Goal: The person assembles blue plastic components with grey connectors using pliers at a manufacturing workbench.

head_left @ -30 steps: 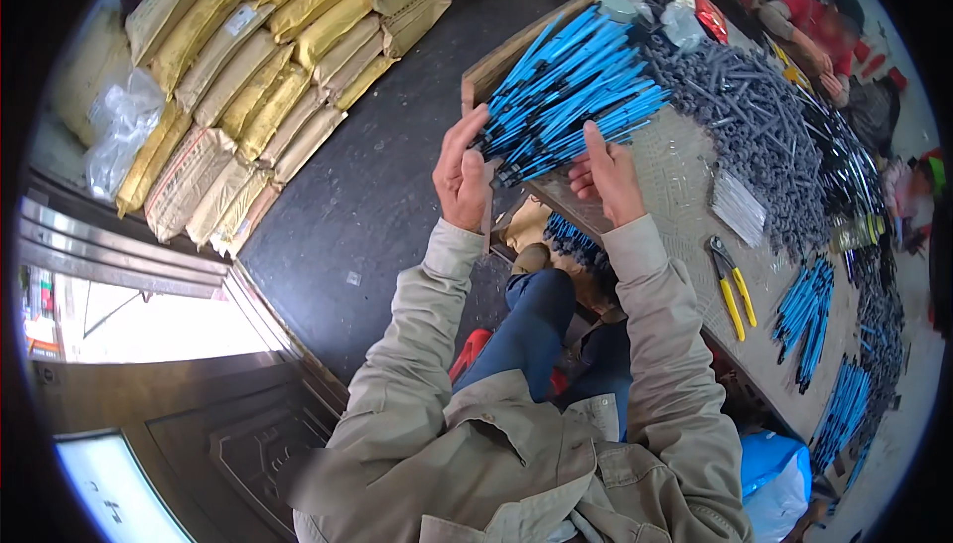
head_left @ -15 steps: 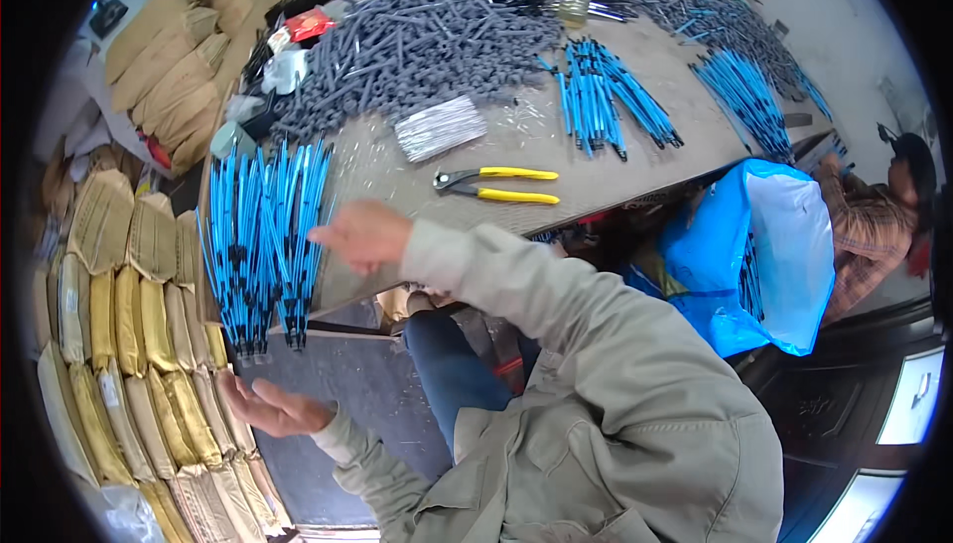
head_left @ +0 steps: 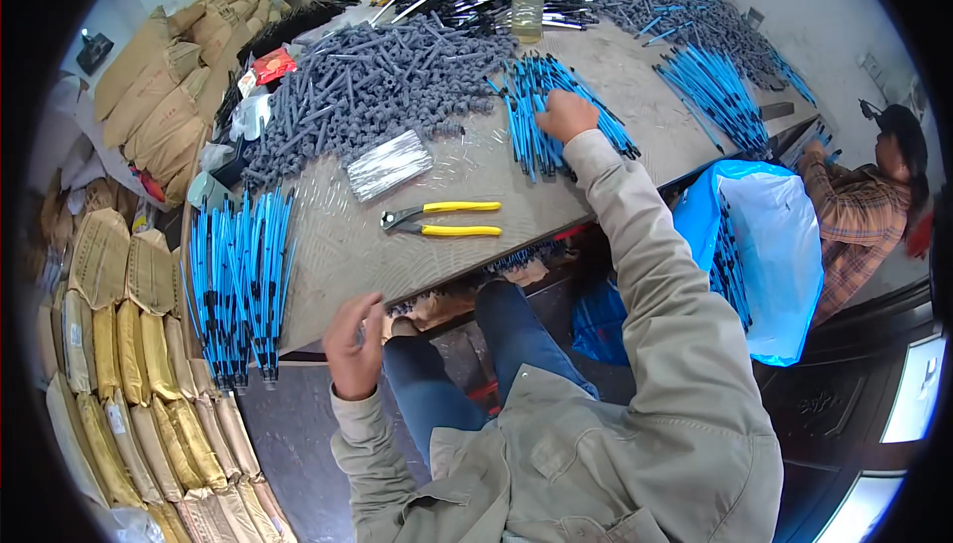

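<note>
So the worktable (head_left: 338,267) is eating up most of the view, with a big stack of tan and yellow sacks (head_left: 134,354) standing off to its left. A heap of grey pieces (head_left: 387,96) is covering a good chunk of the tabletop. Past the near edge on the right, a blue bag (head_left: 699,213) is gaping, with blue-and-black rods poking up inside. More of those are lying on the table: a left bundle (head_left: 238,285) is jutting over the edge, and the middle bundle (head_left: 524,128) is resting under the right hand (head_left: 571,114). That hand is touching it — can't tell if it's gripping, since the fingers are mostly hidden. The left hand (head_left: 355,344) is hovering empty by the near edge, fingers loosely curled, well apart from the right. Yellow-handled pliers (head_left: 462,231) are lying between — just beyond them, silvery strips (head_left: 389,166) are sitting in a neat stack.
</note>
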Available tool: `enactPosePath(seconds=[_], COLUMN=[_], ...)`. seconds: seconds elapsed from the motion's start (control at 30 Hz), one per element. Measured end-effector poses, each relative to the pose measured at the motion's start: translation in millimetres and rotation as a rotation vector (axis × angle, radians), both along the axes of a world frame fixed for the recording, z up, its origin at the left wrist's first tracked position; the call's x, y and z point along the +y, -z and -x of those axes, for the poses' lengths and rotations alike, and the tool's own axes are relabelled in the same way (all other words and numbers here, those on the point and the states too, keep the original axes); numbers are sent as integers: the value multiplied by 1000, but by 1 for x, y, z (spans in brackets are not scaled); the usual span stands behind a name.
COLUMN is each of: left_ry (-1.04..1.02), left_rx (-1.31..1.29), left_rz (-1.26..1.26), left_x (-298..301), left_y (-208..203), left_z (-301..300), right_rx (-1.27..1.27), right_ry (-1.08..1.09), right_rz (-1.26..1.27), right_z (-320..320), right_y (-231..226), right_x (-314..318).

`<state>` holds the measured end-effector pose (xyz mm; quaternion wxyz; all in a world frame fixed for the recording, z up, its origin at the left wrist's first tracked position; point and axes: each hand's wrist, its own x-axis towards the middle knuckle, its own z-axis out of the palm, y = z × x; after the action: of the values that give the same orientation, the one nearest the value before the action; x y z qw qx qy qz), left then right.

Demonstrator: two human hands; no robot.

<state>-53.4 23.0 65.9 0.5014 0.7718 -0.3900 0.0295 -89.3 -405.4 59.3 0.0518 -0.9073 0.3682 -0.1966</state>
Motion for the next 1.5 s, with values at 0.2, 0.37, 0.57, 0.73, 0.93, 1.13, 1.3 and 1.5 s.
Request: enactPosePath(seconds=[0.2,0.37,0.57,0.73,0.93,1.13,1.3,1.5], left_ry=[131,-7,-34,-134,-29,92,195,-60], left_rx=[301,581,767,836,789,1028,1145,1170], left_rz=[30,607,723,929,995,954,875,832], left_x=[-30,-71,-64,-65,-56,-39,-36,-37], left_y=[3,5,-7,-2,7,-12,-8,-10], left_z=[20,-4,-8,-3,-6,4,17,21], right_rx=[-590,-640,-539,-523,-458,-556,-118,-70], right_ry=[-343,-656,-737,-737,-949,-125,127,178], right_rz=[-305,-197,32,-46,-389,-181,4,81], right_z=[35,75,83,80,73,16,-13,-3], right_y=[-8,-18,-3,6,12,2,12,7], right_x=[62,213,257,268,241,22,-27,-24])
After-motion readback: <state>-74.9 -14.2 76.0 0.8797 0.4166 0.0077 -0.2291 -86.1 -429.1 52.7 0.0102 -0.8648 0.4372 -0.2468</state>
